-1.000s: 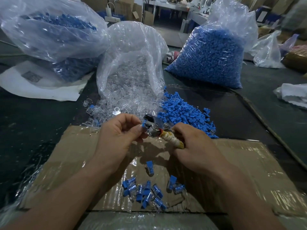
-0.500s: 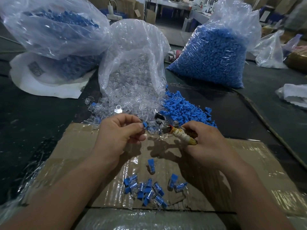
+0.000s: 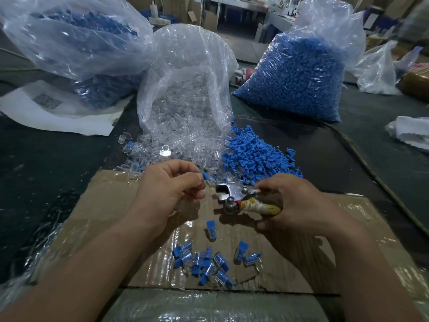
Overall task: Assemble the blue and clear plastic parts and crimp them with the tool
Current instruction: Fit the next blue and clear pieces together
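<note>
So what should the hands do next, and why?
Probably the left hand should drop its blue piece onto the finished pile on the cardboard: the piece sat at the tool a second ago, and the right hand has since drawn the tool away.

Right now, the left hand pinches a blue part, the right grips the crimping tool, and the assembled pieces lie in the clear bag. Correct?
Not quite: the head view shows the assembled pieces lying on the cardboard; the rest is right.
</note>
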A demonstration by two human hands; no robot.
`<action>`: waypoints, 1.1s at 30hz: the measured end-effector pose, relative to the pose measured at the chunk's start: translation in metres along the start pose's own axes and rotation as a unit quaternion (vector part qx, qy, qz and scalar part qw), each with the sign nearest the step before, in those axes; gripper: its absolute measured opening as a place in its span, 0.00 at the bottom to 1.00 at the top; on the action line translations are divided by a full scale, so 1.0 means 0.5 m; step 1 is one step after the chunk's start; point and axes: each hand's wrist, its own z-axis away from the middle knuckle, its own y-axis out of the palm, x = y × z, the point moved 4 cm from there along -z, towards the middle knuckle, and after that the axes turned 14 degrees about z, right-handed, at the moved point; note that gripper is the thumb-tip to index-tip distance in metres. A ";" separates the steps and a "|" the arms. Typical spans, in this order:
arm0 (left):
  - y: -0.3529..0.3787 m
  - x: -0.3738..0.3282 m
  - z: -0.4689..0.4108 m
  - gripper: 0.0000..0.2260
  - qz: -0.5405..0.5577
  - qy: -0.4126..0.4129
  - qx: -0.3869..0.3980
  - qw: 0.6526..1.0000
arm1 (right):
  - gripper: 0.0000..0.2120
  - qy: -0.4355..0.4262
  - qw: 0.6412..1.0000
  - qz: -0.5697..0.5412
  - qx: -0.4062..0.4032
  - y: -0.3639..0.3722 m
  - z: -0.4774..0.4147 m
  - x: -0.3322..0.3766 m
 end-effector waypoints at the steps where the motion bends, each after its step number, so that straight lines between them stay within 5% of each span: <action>1: 0.002 0.000 0.001 0.05 0.001 -0.002 0.003 1.000 | 0.26 0.002 1.000 -0.004 0.012 0.003 0.000 -0.001; 9: 0.005 0.004 0.003 0.04 0.006 -0.021 0.023 1.000 | 0.36 0.013 0.998 -0.040 0.042 0.005 -0.002 0.001; 13: 0.010 0.009 0.004 0.04 -0.015 -0.038 0.042 0.998 | 0.18 -0.031 0.973 -0.158 -0.166 -0.032 0.008 0.046; 15: 0.014 0.010 0.005 0.04 -0.026 -0.041 0.052 0.997 | 0.20 -0.091 0.956 -0.187 -0.208 -0.033 0.012 0.082; 33: 0.026 0.014 0.014 0.06 -0.033 -0.063 0.092 0.993 | 0.12 -0.127 0.943 -0.186 -0.246 -0.017 0.001 0.120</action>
